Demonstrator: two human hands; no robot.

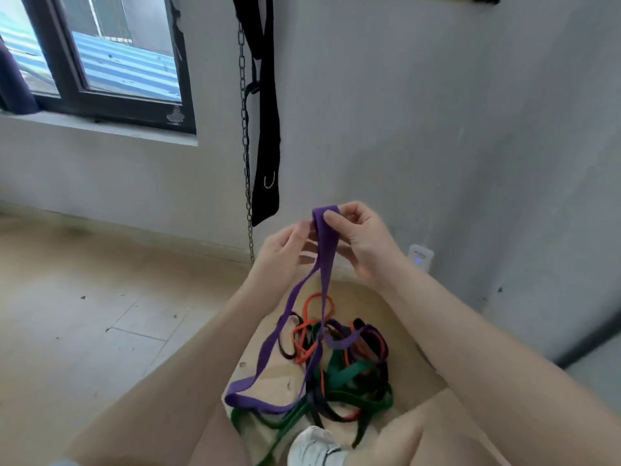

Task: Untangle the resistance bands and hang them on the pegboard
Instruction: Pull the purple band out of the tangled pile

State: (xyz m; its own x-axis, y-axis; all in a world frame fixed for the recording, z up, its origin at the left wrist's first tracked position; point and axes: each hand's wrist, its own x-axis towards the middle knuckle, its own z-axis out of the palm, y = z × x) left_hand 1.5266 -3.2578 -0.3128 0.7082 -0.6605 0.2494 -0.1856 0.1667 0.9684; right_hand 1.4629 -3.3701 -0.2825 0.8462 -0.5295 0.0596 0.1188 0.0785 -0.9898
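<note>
Both hands raised chest-high: right hand (361,242) pinches top fold of purple band (324,250), left hand (285,250) grips it just beside, likely to lift it free. Lower loop snagged in tangled pile (339,371) on board on floor. Black strap (265,129), chain (247,163) hang on wall; pegboard possibly top edge, unclear.

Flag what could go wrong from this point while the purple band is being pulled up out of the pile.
1. The purple band, pinched at its top by the left hand and right hand, still runs down into the tangled pile; lifting further may drag the orange band and green bands along or tighten the knot.
2. Its low loop lies near the white shoe and could snag there.
</note>
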